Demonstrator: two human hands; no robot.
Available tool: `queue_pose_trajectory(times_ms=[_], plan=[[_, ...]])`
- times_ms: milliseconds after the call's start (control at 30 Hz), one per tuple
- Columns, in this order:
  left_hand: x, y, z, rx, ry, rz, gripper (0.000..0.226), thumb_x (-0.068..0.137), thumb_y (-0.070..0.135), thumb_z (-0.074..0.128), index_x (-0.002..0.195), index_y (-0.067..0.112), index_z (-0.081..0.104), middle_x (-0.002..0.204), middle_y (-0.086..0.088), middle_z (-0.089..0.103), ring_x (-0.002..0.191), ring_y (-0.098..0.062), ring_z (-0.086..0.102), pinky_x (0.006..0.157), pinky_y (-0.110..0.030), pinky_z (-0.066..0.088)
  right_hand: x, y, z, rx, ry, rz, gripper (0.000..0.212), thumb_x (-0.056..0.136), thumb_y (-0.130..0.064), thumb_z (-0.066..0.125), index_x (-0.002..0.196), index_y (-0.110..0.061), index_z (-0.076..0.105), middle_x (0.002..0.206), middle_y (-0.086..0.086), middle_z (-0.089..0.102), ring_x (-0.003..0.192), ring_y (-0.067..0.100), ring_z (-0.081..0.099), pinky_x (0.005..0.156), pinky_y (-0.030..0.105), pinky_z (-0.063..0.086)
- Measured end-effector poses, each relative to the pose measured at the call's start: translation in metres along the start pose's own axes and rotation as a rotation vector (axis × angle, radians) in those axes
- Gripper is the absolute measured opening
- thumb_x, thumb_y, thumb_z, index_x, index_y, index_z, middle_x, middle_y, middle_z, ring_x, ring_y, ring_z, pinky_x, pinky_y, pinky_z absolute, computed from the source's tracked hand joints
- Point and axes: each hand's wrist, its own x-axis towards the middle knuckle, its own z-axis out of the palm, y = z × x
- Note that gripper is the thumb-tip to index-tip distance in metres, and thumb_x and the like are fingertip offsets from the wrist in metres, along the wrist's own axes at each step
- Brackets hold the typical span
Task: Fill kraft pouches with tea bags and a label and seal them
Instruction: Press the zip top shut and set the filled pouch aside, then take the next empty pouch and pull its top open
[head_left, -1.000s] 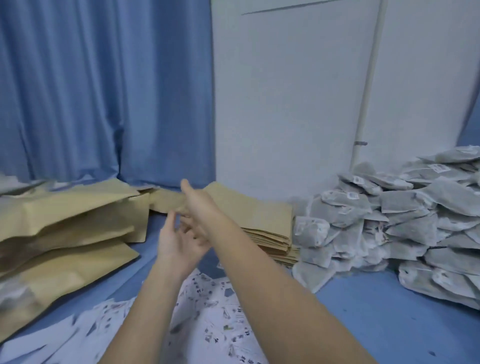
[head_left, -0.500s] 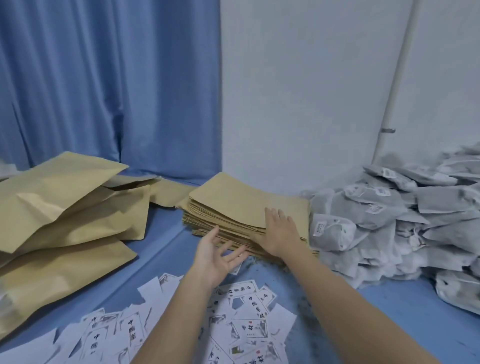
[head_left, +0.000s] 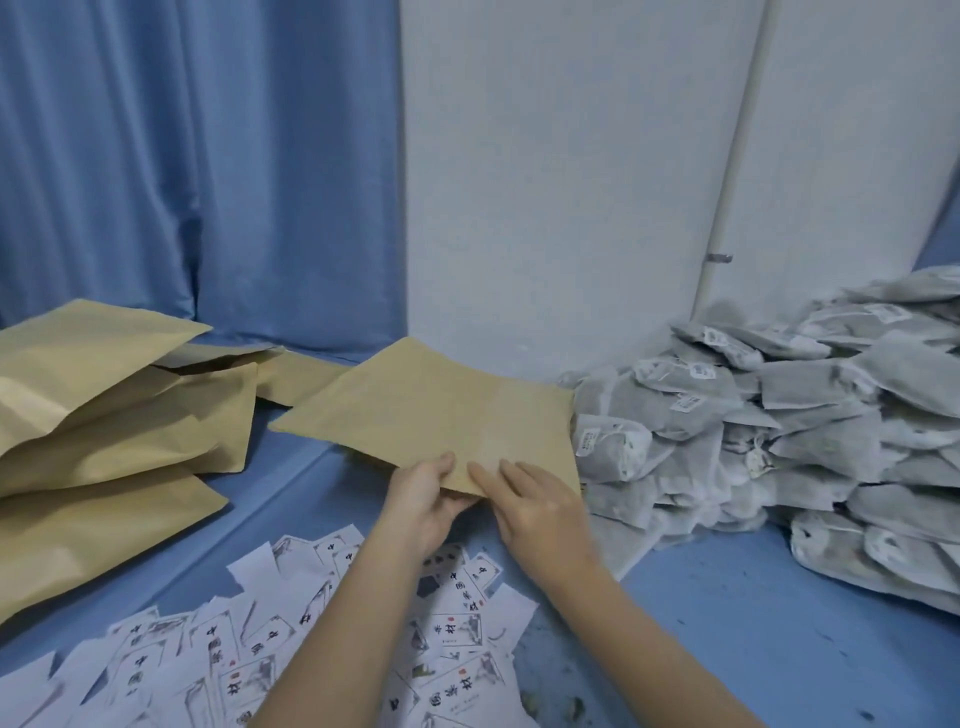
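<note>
A flat kraft pouch (head_left: 431, 410) is lifted at the middle of the blue surface, its near corner toward me. My left hand (head_left: 423, 501) pinches that corner, thumb on top and fingers underneath. My right hand (head_left: 535, 506) lies on the pouch's near edge just to the right, fingers straight on the paper. The pouch hides the stack of empty pouches behind it. Grey tea bags (head_left: 779, 426) are heaped at the right. White printed labels (head_left: 291, 639) lie scattered in front, under my forearms.
Large filled kraft pouches (head_left: 104, 415) are piled at the left. A blue curtain (head_left: 197, 171) hangs behind them, and a white wall (head_left: 561, 182) with a pipe (head_left: 732, 156) stands at the back. Bare blue surface (head_left: 727, 623) shows at the front right.
My hands came back from the far reach to the pouch stack. The top pouch has been taken up by its near corner and now sits raised above the stack.
</note>
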Motion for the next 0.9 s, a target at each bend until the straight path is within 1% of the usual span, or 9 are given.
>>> queue_pose_trajectory(times_ms=[100,167,233,300,433,533,733,800,900], plan=[[-0.017,-0.003,0.009,0.178,0.157,0.185,0.025,0.095,-0.007,0.041,0.115,0.000,0.055,0.107,-0.018,0.064,0.094,-0.033,0.062,0.080,-0.040,0.055,-0.001,-0.011,-0.024,0.187,-0.264,0.049,0.036,0.080,-0.023,0.071,0.115,-0.016,0.066,0.100,0.008,0.067,0.099,0.029,0.062,0.090,0.038,0.048],[-0.030,-0.004,0.013,0.453,0.258,0.361,0.030,0.094,-0.001,0.042,0.122,0.002,0.053,0.120,-0.018,0.061,0.107,-0.033,0.058,0.088,-0.035,0.048,0.003,-0.015,-0.044,0.451,-0.462,0.199,0.043,0.094,-0.034,0.051,0.134,-0.021,0.048,0.129,0.005,0.053,0.122,0.023,0.045,0.102,0.029,0.032],[-0.046,-0.003,0.016,0.765,0.287,0.595,0.047,0.092,0.000,0.041,0.137,0.012,0.045,0.116,-0.016,0.061,0.099,-0.031,0.056,0.075,-0.022,0.038,0.009,-0.016,-0.065,0.691,-0.464,0.416,0.043,0.097,-0.042,0.040,0.139,-0.029,0.041,0.142,-0.009,0.043,0.129,0.005,0.037,0.104,0.019,0.027],[-0.063,0.000,0.022,0.990,0.181,0.795,0.074,0.084,-0.009,0.038,0.146,0.030,0.031,0.110,-0.011,0.060,0.091,-0.028,0.054,0.072,-0.018,0.038,0.022,-0.018,-0.089,0.906,-0.365,0.685,0.034,0.097,-0.046,0.036,0.124,-0.035,0.054,0.130,-0.014,0.055,0.118,-0.002,0.047,0.100,0.018,0.034],[-0.081,-0.009,0.027,1.536,0.164,1.035,0.095,0.080,-0.019,0.035,0.150,0.035,0.000,0.150,-0.011,0.029,0.115,-0.030,0.047,0.094,-0.037,0.041,0.039,0.001,-0.137,1.504,0.015,1.248,0.034,0.098,-0.018,0.039,0.075,-0.014,0.064,0.072,0.005,0.065,0.079,0.019,0.065,0.081,0.041,0.054],[-0.087,-0.023,0.019,1.861,0.201,1.083,0.092,0.088,-0.011,0.035,0.137,0.034,-0.029,0.151,-0.013,0.016,0.124,-0.026,0.036,0.104,-0.034,0.032,0.024,0.021,-0.167,1.503,0.204,1.313,0.033,0.092,-0.030,0.056,0.065,-0.016,0.071,0.065,-0.001,0.067,0.059,0.015,0.064,0.051,0.024,0.051],[-0.089,-0.050,0.000,2.123,0.117,0.856,0.091,0.090,0.000,0.044,0.145,0.034,-0.021,0.155,-0.014,0.005,0.138,-0.031,0.020,0.114,-0.043,0.019,-0.007,0.043,-0.172,1.365,0.093,1.354,0.016,0.091,-0.016,0.057,0.084,-0.002,0.059,0.069,0.010,0.057,0.056,0.018,0.054,0.047,0.021,0.045],[-0.088,-0.055,-0.002,2.143,-0.024,0.603,0.091,0.091,0.016,0.051,0.146,0.035,-0.019,0.156,-0.016,-0.005,0.142,-0.036,0.010,0.116,-0.048,0.012,-0.013,0.048,-0.166,1.271,0.030,1.396,0.007,0.088,-0.010,0.058,0.089,-0.004,0.056,0.081,0.014,0.049,0.073,0.025,0.046,0.064,0.030,0.045],[-0.088,-0.056,0.002,1.976,-0.331,0.206,0.118,0.073,0.034,0.070,0.148,0.027,-0.020,0.156,-0.010,-0.021,0.144,-0.030,-0.018,0.117,-0.049,-0.001,-0.021,0.049,-0.158,1.225,-0.013,1.456,0.009,0.084,-0.006,0.062,0.081,0.003,0.060,0.077,0.017,0.058,0.069,0.026,0.056,0.070,0.031,0.055]])
